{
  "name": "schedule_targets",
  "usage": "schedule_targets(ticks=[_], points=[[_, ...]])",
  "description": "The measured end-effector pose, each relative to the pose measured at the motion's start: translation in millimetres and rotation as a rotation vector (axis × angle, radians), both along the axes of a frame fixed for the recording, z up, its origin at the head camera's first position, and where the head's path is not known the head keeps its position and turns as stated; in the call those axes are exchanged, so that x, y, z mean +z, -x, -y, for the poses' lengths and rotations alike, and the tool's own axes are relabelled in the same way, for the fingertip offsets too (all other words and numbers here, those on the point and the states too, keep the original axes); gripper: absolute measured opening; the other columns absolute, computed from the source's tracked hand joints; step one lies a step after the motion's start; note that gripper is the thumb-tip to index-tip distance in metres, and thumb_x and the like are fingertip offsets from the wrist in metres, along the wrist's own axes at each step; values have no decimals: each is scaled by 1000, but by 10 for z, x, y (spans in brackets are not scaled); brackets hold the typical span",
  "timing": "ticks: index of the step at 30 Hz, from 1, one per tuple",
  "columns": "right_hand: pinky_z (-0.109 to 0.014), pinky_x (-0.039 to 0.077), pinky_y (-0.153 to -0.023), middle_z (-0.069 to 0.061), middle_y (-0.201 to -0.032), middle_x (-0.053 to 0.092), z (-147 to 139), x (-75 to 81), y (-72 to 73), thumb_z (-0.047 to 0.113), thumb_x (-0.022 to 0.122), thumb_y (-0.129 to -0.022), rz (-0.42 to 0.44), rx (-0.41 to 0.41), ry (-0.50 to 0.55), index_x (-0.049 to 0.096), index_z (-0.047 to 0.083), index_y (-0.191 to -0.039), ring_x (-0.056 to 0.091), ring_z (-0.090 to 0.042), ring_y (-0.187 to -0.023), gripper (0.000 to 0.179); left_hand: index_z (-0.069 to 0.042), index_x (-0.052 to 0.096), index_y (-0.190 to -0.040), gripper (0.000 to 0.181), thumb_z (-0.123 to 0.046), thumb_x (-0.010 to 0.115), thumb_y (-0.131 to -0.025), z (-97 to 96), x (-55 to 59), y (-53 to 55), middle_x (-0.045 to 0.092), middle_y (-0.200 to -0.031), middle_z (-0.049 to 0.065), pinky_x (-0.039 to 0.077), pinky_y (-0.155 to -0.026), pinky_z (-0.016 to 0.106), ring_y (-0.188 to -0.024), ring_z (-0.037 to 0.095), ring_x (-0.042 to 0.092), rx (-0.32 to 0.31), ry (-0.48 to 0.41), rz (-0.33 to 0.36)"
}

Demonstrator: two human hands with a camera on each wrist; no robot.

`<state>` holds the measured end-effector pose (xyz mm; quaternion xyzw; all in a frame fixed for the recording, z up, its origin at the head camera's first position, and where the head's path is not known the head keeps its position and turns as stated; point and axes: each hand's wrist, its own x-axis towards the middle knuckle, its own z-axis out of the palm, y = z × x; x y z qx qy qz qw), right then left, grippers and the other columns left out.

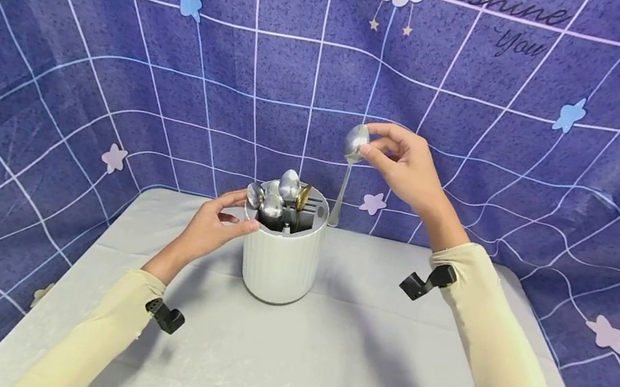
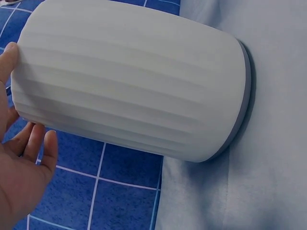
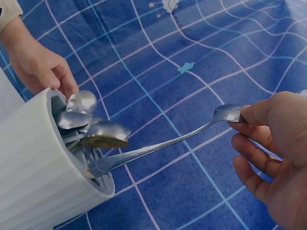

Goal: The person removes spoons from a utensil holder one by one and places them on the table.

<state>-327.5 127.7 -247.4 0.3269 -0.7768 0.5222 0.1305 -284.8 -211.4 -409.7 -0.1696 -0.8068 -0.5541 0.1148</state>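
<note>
A silver spoon (image 1: pixel 355 143) hangs handle-down from my right hand (image 1: pixel 408 167), whose thumb and fingers pinch its bowl. In the head view the handle's lower end is just right of the rim of a white ribbed utensil holder (image 1: pixel 279 268). My left hand (image 1: pixel 217 225) grips the holder's rim on the left side, thumb at the front and fingers farther back. Bowl-up in the holder stand several silver spoons (image 3: pixel 82 102) and a gold-coloured spoon (image 3: pixel 103 141). The holder is upright on the table, with its inner divider partly hidden behind the spoons.
A pale cloth covers the table (image 1: pixel 268 359). Close behind the holder hangs a purple-blue curtain (image 1: pixel 280 78) with a grid, stars and lettering; it also runs along both sides. Black camera mounts (image 1: pixel 164 316) are strapped to both wrists.
</note>
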Motion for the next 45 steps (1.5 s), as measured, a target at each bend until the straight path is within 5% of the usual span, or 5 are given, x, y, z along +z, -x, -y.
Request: schedule_targets(ticks=[7, 15, 22, 39, 45], points=[[-22, 45, -66, -8, -87, 73, -142, -162, 41, 5, 69, -96, 44, -50, 20, 66, -2, -128, 59, -8, -74, 33, 2, 48, -150, 67, -4, 77, -89, -13, 17, -18, 47, -154, 19, 54, -95, 39, -134, 33, 50, -1, -6, -1], [-21, 46, -62, -8, -89, 75, -291, -466, 101, 6, 68, -97, 91, -52, 23, 66, -3, -128, 61, -7, -73, 33, -1, 50, -149, 66, -10, 78, -90, -18, 9, -5, 49, -153, 16, 53, -92, 26, -133, 31, 52, 5, -2, 13], [-21, 52, -67, -19, -91, 73, -319, -697, 149, 6, 68, -97, 145, -59, 19, 66, -4, -128, 62, -9, -75, 32, 1, 48, -150, 67, -9, 78, -90, -12, 0, 9, 48, -154, 18, 52, -100, 47, -134, 31, 51, 7, -10, 28], [-22, 57, -77, -20, -97, 76, -394, -1221, 226, 5, 69, -96, 296, -80, 55, 65, -3, -129, 72, -15, -86, 34, -1, 51, -148, 65, -11, 78, -91, -16, 13, -7, 52, -151, 16, 52, -98, 44, -132, 28, 52, -1, -18, 5], [-26, 60, -78, -27, -118, 71, -395, -1387, 226, 1, 68, -95, 349, -57, 89, 62, -7, -131, 73, -11, -86, 37, -2, 51, -148, 65, -12, 78, -90, -15, 2, -4, 51, -152, 15, 53, -97, 42, -132, 28, 52, 2, -17, 4]])
